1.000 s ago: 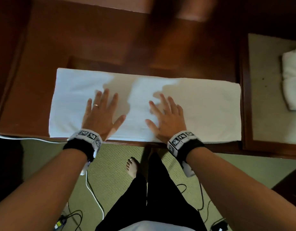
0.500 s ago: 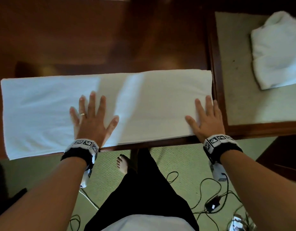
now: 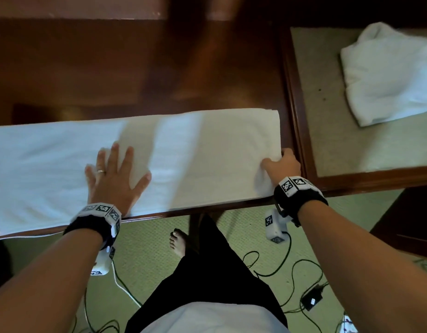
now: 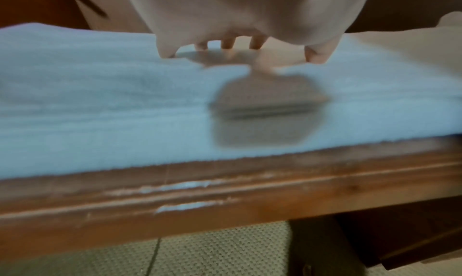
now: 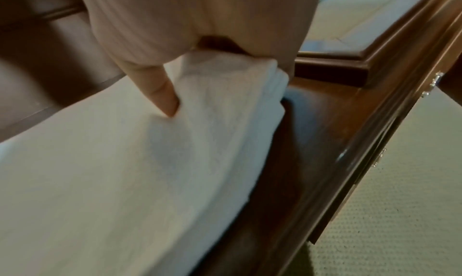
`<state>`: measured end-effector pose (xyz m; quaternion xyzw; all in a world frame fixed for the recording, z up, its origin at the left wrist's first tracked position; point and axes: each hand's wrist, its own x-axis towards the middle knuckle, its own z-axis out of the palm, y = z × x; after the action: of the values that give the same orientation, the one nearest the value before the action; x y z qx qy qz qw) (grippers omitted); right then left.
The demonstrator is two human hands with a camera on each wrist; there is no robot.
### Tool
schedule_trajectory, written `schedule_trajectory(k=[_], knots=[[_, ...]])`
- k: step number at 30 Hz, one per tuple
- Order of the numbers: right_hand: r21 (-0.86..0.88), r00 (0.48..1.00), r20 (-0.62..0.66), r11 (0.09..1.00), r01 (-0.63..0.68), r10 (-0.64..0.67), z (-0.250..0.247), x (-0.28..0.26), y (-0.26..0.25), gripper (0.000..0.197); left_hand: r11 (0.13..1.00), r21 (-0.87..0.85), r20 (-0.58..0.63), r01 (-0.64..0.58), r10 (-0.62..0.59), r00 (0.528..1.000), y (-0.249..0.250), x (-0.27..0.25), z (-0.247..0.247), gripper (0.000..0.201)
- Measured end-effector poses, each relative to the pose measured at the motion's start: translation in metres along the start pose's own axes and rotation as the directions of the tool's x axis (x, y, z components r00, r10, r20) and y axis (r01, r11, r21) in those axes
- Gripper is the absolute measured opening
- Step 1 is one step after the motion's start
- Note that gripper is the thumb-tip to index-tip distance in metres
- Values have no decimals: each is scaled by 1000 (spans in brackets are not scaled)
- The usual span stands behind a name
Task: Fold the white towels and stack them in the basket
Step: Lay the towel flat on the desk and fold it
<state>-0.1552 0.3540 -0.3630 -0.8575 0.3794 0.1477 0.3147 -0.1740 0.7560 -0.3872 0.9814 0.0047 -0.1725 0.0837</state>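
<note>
Item 1. Long white towel, folded into a strip, laid flat along the near edge of the dark wooden surface. It runs from the far left of the head view to a point just short of the surface's right end. Its front hem lies at the wooden lip, as the left wrist view shows.

Item 2. Left hand, a ring on one finger, resting palm-down on the left-centre part of the strip. Fingers straight and spread, released, pressing on the cloth and gripping nothing. Fingertips seen touching the towel from the wrist camera.

Item 3. Right hand at the right end of the strip, near its front corner. Fingers curled and grasping the towel's edge: thumb pressed into the top layer, the other fingers tucked beneath, the end of the cloth lifted clear of the wood there.

Item 4. Adjoining section to the right, a pale inset panel in a wooden frame. On it a second white towel, crumpled in a loose heap, well apart from the strip.

Item 5. Green carpet below the edge, with black and white cables lying on it, and one bare foot.
</note>
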Motion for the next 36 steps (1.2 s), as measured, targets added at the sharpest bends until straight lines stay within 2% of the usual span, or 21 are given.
schedule_trajectory(k=[3, 5, 7, 9, 13, 15, 17, 19, 21, 25, 26, 27, 29, 32, 34, 36], knots=[[74, 989, 142, 996, -51, 40, -8, 0, -5, 24, 1000, -11, 21, 13, -13, 1000, 3, -2, -7, 90], [44, 983, 180, 999, 12, -19, -17, 3, -16, 15, 999, -37, 23, 29, -28, 999, 8, 0, -15, 90], [-75, 981, 124, 985, 157, -147, -31, 14, -36, 13, 996, -80, 42, 51, -47, 998, 13, 4, -25, 86], [-176, 953, 1, 938, 299, -304, -51, 32, -67, 15, 992, -115, 59, 50, -44, 997, 18, 9, -34, 80], [-334, 811, -233, 827, 453, -537, -109, 68, -147, 12, 997, -63, 55, -53, 56, 997, 29, 17, -44, 75], [-377, 724, -334, 789, 485, -604, -143, 82, -186, 11, 993, -49, 67, -105, 108, 992, 36, 21, -43, 66], [-424, 663, -383, 761, 492, -643, -167, 85, -213, 12, 986, -79, 72, -144, 150, 986, 47, 25, -41, 59], [-476, 621, -381, 722, 503, -684, -179, 78, -228, 14, 972, -114, 62, -204, 212, 975, 60, 29, -38, 55], [-520, 557, -352, 652, 551, -752, -178, 65, -231, 16, 956, -118, 41, -269, 276, 960, 73, 32, -41, 52], [-554, 345, -202, 398, 731, -917, -141, 31, -202, 23, 945, -91, -11, -314, 315, 949, 82, 45, -63, 51], [-556, 313, -156, 345, 756, -937, -125, 23, -189, 27, 943, -108, -36, -316, 314, 949, 81, 49, -68, 52], [-551, 307, -105, 312, 774, -946, -107, 14, -173, 33, 942, -127, -66, -312, 305, 950, 79, 53, -73, 55], [-530, 338, 0, 287, 798, -941, -68, -5, -136, 43, 937, -153, -143, -314, 293, 945, 77, 57, -84, 57], [-517, 458, 133, 332, 789, -879, -8, -34, -73, 58, 902, -102, -231, -420, 389, 892, 82, 57, -92, 55], [-525, 555, 185, 396, 754, -811, 22, -53, -41, 62, 816, 0, -228, -578, 563, 794, 95, 53, -88, 55], [-555, 623, 189, 441, 705, -759, 37, -66, -22, 65, 690, 124, -134, -713, 724, 677, 113, 52, -76, 57]])
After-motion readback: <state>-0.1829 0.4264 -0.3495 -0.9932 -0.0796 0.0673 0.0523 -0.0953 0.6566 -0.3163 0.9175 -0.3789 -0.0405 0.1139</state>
